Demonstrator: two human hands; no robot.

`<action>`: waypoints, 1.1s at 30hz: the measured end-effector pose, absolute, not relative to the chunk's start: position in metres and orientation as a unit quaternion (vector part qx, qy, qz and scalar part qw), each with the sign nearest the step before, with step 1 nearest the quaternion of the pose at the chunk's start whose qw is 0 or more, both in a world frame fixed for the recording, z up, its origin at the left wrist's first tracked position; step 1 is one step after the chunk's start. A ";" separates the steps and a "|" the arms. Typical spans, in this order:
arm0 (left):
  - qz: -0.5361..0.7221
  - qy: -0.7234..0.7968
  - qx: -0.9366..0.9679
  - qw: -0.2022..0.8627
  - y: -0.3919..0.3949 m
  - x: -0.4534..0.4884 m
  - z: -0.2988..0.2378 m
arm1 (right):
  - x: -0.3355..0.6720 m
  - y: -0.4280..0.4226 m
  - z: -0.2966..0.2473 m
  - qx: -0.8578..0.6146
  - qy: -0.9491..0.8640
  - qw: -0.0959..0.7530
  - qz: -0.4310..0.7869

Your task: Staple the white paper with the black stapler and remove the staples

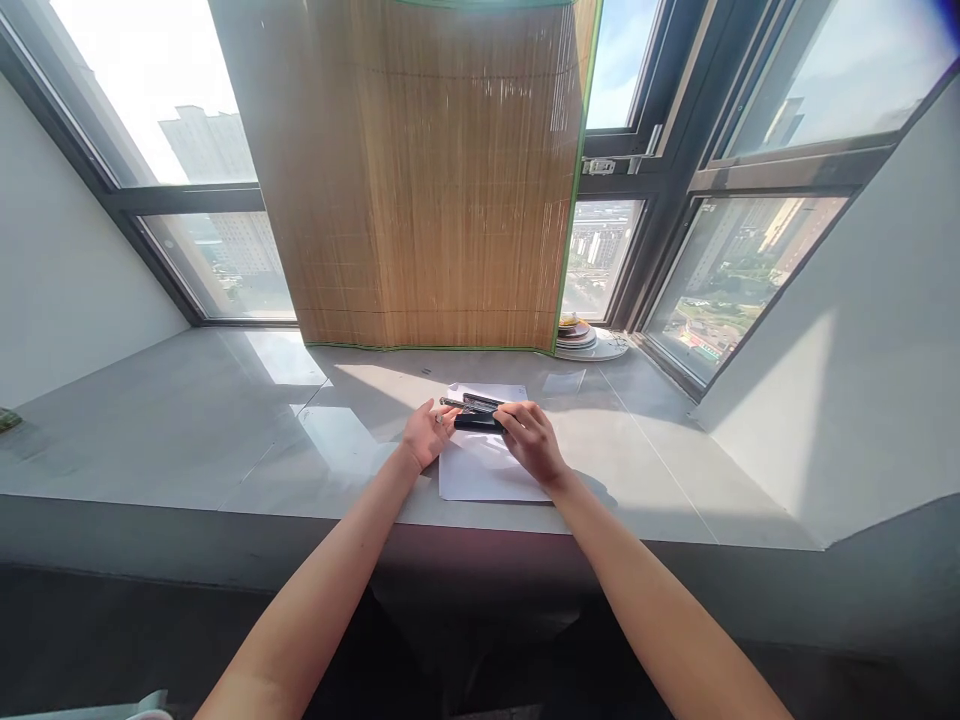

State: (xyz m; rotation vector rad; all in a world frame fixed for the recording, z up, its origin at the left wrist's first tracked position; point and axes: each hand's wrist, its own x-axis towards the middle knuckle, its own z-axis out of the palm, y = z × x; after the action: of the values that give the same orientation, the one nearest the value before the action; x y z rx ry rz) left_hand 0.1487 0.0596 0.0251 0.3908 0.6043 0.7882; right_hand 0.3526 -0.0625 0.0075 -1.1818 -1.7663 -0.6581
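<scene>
A black stapler (480,424) is held just above a stack of white paper (487,478) on the window sill. It looks opened up, with a thin metal part showing along its upper side. My right hand (531,440) is closed around the stapler's right end, the fingers curled over it. At the opposite end, my left hand (427,436) is turned partly palm up, its fingertips touching the stapler. The small details between the left fingers are too fine to make out.
Behind the paper hangs a bamboo blind (450,200) reaching down to the grey sill (225,420). Several stacked plates (589,346) stand by the window at the back right. A clear flat piece (564,383) and a tiny dark item (426,371) lie near the paper.
</scene>
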 end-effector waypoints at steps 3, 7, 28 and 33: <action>0.408 0.294 0.171 0.847 0.060 0.151 0.025 | 0.359 -0.056 0.006 -0.546 -0.607 0.544 -0.192; 0.457 0.292 0.230 0.808 0.061 0.150 0.024 | 0.371 -0.050 0.000 -0.643 -0.486 0.587 -0.072; 0.256 0.141 0.543 0.787 0.043 0.142 0.031 | 0.365 -0.056 0.005 -0.680 -0.533 0.504 -0.010; 0.208 0.106 0.611 0.756 0.040 0.141 0.031 | 0.356 -0.065 0.012 -0.578 -0.653 0.474 -0.118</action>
State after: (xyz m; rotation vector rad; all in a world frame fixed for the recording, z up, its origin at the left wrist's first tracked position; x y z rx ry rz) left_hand 0.1412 0.0403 0.0308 1.3332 0.2315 0.4530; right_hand 0.3557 -0.0652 0.0120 -1.4138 -1.5975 -0.2898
